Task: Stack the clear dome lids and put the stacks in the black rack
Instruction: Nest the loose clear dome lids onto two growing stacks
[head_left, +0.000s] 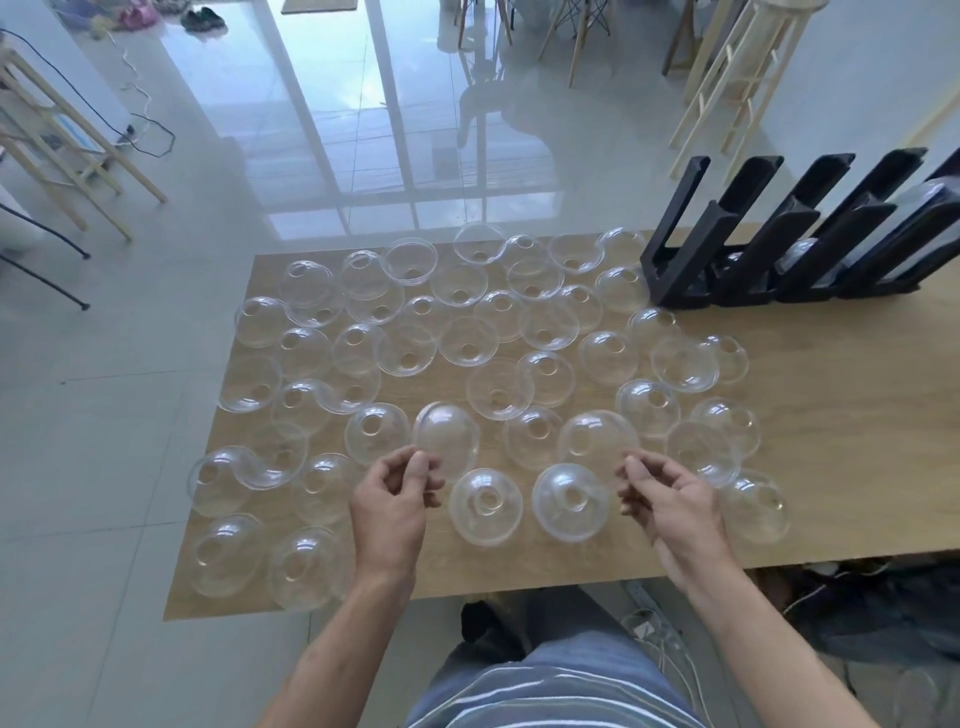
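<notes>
Fingertips (415, 460) of the left hand (389, 506) pinch the near rim of one clear dome lid (447, 434), held tilted above the table (857, 441). Right hand (670, 501) pinches the near edge of a second dome lid (597, 436) the same way; thumb and forefinger are pressed together on the rim, remaining fingers curled. Whether either lid is one piece or a nested pair cannot be told: the plastic is transparent and outlines merge.

Loose lids (483, 504) cover most of the wooden tabletop, some dome-up, some inverted, many overlapping. Black rack (727, 239) stands at the far right corner; its right end is cut off by the frame edge, and clear shapes in its right-hand slots are hard to make out.

Grey glossy floor tiles (130, 415) surround the table; wooden stool legs (727, 78) stand beyond
</notes>
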